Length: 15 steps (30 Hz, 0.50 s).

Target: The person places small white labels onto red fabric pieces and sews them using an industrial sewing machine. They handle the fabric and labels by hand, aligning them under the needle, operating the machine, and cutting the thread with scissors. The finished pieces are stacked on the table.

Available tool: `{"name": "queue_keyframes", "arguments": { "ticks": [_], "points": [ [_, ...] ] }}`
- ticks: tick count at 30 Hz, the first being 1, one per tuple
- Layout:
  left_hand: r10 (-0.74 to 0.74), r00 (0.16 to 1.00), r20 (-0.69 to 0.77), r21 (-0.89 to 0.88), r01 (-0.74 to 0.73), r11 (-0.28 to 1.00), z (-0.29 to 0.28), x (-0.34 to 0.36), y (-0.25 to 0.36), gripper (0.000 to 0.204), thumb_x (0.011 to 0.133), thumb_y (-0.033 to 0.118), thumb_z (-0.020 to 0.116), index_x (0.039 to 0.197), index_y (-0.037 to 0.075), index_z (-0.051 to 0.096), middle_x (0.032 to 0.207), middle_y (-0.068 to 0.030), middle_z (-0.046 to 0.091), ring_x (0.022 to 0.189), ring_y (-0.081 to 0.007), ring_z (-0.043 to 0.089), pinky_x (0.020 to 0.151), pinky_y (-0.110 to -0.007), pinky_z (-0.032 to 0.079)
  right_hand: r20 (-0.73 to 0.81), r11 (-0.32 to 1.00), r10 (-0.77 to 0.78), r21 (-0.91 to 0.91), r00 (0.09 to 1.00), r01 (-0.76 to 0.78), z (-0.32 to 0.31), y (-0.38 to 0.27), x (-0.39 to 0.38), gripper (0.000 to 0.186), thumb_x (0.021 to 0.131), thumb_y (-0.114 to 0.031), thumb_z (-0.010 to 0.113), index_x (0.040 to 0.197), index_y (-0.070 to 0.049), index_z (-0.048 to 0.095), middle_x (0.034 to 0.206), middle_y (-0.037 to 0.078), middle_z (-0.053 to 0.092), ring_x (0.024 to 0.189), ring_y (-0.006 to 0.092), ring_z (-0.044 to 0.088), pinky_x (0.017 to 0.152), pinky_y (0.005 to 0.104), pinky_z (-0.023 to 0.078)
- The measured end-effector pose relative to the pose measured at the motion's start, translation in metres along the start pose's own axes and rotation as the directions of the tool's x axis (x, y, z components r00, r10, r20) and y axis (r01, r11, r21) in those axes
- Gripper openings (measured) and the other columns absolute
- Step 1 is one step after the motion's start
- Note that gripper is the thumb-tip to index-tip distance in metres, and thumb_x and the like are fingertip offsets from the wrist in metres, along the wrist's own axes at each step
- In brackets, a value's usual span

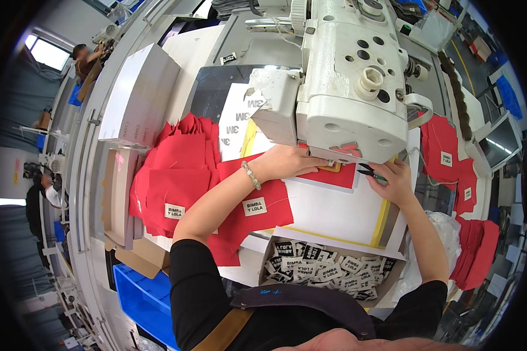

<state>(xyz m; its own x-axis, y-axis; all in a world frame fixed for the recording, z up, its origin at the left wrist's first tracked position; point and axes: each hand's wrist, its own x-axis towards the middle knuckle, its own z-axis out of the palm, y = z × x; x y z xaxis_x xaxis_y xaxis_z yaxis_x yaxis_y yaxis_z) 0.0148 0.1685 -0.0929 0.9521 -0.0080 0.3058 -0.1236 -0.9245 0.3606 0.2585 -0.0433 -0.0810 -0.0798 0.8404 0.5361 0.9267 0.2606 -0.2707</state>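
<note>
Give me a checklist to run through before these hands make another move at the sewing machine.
1. Left hand at the red piece under the sewing machine head: ok.
2. Snips in the right hand: ok.
3. Fingers clear of the needle: cannot tell; the machine head hides that spot.
4. Labels within reach: ok, probably; they fill the box nearest the person.
5. Labels sorted by colour: not ok; white and black ones lie mixed.
6. Thread tails trimmed: not ok; one trails from the labelled red piece beside the left forearm.
</note>
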Motion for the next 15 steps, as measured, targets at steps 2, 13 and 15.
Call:
{"name": "queue_keyframes", "arguments": {
  "ticks": [2,13,15],
  "points": [
    [0.036,0.999,-0.030,0.014,-0.036,0.999,-0.002,0.001,0.001,0.027,0.081,0.026,0.070,0.108,0.021,0.071,0.100,-0.0032,0.067,0.085,-0.0228,0.065,0.073,-0.035,0.054,-0.010,1.000,-0.004,0.008,1.000,0.005,0.001,0.001,-0.001,0.028,0.065,-0.012,0.078,0.090,-0.008,0.067,0.068,0.001,0.060,0.053,0.0207,0.054,0.052,0.0319,0.043],
    [0.054,0.999,0.005,0.034,-0.054,0.998,0.000,0.001,-0.005,0.030,0.084,0.030,0.067,0.114,0.026,0.069,0.096,-0.0028,0.067,0.079,-0.0217,0.066,0.068,-0.034,0.054,-0.005,1.000,-0.005,-0.010,1.000,0.005,0.002,0.001,-0.001,0.029,0.066,-0.014,0.078,0.092,-0.009,0.066,0.067,0.001,0.058,0.054,0.0204,0.053,0.053,0.0317,0.042],
    [-0.023,0.996,0.091,0.041,0.019,0.999,0.006,-0.004,-0.007,0.031,0.085,0.032,0.066,0.116,0.028,0.067,0.091,-0.0026,0.068,0.073,-0.0212,0.067,0.064,-0.033,0.054,-0.002,1.000,-0.004,-0.015,1.000,0.004,0.002,0.001,-0.002,0.029,0.066,-0.014,0.078,0.092,-0.009,0.066,0.068,0.001,0.058,0.054,0.0205,0.053,0.053,0.0318,0.042]
  ]
}}
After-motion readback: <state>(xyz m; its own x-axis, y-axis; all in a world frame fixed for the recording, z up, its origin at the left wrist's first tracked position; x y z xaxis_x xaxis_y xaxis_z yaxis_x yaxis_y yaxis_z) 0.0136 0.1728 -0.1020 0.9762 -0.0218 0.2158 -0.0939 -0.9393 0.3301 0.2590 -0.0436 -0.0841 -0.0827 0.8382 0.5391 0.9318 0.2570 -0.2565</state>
